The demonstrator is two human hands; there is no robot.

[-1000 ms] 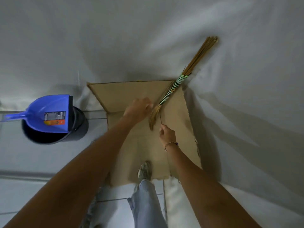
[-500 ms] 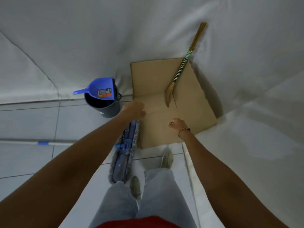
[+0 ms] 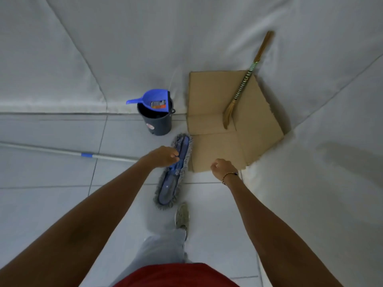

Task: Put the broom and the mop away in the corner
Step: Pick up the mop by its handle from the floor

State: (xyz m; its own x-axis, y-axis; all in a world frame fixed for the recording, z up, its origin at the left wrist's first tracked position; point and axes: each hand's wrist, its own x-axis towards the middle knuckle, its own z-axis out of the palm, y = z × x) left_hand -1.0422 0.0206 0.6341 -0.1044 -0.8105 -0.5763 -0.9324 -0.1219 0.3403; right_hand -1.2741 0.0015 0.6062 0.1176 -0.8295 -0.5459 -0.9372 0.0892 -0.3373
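Note:
The straw broom [image 3: 243,85] with a green-and-black banded handle leans in the corner, one end on the flattened cardboard [image 3: 209,100], the other against the white sheet. The mop lies on the tiled floor: its blue-and-grey head [image 3: 173,179] is beside the cardboard and its metal handle [image 3: 62,151] runs off to the left. My left hand [image 3: 163,156] hovers over the mop head with its fingers curled and holds nothing. My right hand [image 3: 221,167] is loosely closed and empty, over the cardboard's near edge.
A dark bucket [image 3: 159,123] with a blue dustpan [image 3: 153,99] resting on its rim stands against the wall, left of the cardboard. White sheets cover both walls. My shoe [image 3: 182,215] is on the floor just below the mop head.
Both hands have let go of the broom and drawn back from the corner. The view has pulled back, so the mop on the floor has come into sight.

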